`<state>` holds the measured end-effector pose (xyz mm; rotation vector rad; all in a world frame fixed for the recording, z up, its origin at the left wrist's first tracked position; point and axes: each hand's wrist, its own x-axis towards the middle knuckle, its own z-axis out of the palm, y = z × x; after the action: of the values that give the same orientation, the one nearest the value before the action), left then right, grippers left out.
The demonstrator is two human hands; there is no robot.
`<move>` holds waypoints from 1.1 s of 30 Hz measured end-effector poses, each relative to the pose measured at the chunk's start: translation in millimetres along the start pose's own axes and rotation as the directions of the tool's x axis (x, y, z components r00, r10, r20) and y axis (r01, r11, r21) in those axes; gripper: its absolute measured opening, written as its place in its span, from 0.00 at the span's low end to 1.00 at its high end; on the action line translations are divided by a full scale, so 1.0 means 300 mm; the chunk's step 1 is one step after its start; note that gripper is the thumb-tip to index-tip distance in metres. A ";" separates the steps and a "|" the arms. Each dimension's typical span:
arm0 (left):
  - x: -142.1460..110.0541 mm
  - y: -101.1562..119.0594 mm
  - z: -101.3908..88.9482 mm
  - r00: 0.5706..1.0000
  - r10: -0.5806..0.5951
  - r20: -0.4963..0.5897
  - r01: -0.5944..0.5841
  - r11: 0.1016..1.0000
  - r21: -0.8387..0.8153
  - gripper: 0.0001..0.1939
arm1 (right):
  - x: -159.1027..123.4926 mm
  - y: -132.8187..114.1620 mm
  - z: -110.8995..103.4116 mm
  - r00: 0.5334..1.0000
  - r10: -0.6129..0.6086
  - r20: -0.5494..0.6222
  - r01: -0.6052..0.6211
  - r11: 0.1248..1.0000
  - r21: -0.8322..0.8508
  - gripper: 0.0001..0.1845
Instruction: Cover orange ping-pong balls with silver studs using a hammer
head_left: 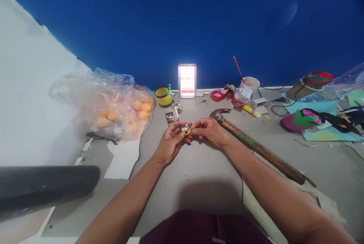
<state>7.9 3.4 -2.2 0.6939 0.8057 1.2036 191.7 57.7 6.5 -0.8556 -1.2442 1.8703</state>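
Observation:
A small yellow ball point(186, 130) with dark and shiny silver patches on its surface is held up between my two hands above the grey table. My left hand point(171, 141) grips it from the left with thumb and fingers. From the right, the pinched fingertips of my right hand point(209, 132) press against the ball's side; whether a tiny piece sits between them is too small to see. Just beyond my left hand lie a shiny silver packet point(170, 118) and a round silver-speckled piece point(178, 108).
Left stands a clear plastic bag point(122, 111) of orange balls. A yellow container point(163, 96) and a blurred-out lit screen point(187, 81) are at the back. Rightward are a hammer point(261, 151), a white cup point(250, 82), a yellow tube point(251, 111) and coloured paper point(327, 134).

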 end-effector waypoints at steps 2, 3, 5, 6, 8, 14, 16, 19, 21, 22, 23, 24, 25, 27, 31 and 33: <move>-0.001 -0.001 0.000 1.000 -0.002 0.000 0.002 1.000 -0.005 0.20 | 0.001 0.003 -0.001 1.000 0.005 -0.006 -0.005 1.000 0.005 0.19; -0.001 -0.001 0.001 1.000 -0.002 0.001 0.002 1.000 -0.007 0.20 | 0.001 0.004 -0.002 1.000 0.008 -0.009 -0.008 1.000 0.010 0.19; -0.001 -0.002 0.001 1.000 -0.001 0.006 0.001 1.000 -0.008 0.21 | 0.001 0.004 -0.002 1.000 0.013 -0.012 -0.013 1.000 0.017 0.18; -0.001 -0.002 0.001 1.000 -0.002 0.010 0.002 1.000 -0.009 0.21 | 0.001 0.004 -0.002 1.000 0.015 -0.012 -0.014 1.000 0.020 0.18; -0.002 0.000 0.001 1.000 -0.003 0.016 0.003 1.000 -0.012 0.20 | 0.000 0.003 -0.003 1.000 0.015 -0.009 -0.015 1.000 0.021 0.18; -0.005 0.006 0.003 1.000 -0.006 0.023 0.006 1.000 -0.013 0.20 | -0.001 -0.001 -0.002 1.000 0.012 -0.016 -0.012 1.000 0.013 0.18; -0.005 0.006 0.003 1.000 -0.008 0.023 0.008 1.000 -0.007 0.21 | -0.001 -0.001 -0.001 1.000 0.009 -0.015 -0.009 1.000 0.012 0.18; -0.005 0.004 0.001 1.000 -0.008 0.013 0.008 1.000 0.008 0.22 | -0.001 0.001 0.000 1.000 0.005 -0.013 -0.004 1.000 0.020 0.18; -0.004 0.003 0.001 1.000 -0.004 0.008 0.004 1.000 0.018 0.22 | 0.000 0.004 0.000 1.000 0.003 -0.007 -0.003 1.000 0.028 0.18; -0.004 0.003 0.001 1.000 -0.002 0.007 0.002 1.000 0.022 0.22 | 0.001 0.005 -0.001 1.000 0.004 -0.006 -0.004 1.000 0.028 0.18; -0.003 0.003 0.002 1.000 -0.001 0.006 0.000 1.000 0.028 0.22 | 0.001 0.006 -0.001 1.000 0.004 -0.007 -0.004 1.000 0.026 0.18; -0.003 0.004 0.002 1.000 0.000 0.004 0.000 0.999 0.034 0.22 | 0.001 0.006 -0.001 1.000 0.006 -0.009 -0.006 1.000 0.021 0.18; -0.003 0.005 0.003 1.000 0.000 0.004 0.000 0.999 0.041 0.22 | 0.001 0.006 -0.001 1.000 0.008 -0.011 -0.008 1.000 0.015 0.19; -0.003 0.006 0.003 1.000 0.002 0.003 -0.003 0.999 0.051 0.22 | 0.001 0.005 0.000 1.000 0.006 -0.014 -0.006 1.000 0.008 0.19; -0.004 0.005 0.003 1.000 0.008 0.004 -0.008 0.998 0.062 0.22 | 0.000 0.003 0.001 1.000 -0.002 -0.012 0.002 1.000 0.001 0.19; -0.004 0.004 0.003 1.000 0.012 0.004 -0.013 0.998 0.064 0.21 | 0.000 0.002 0.000 1.000 0.004 -0.017 -0.004 1.000 -0.010 0.19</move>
<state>7.8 2.6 -0.5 0.7541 0.8404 1.1915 191.6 57.6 5.8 -0.8784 -1.2429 1.8577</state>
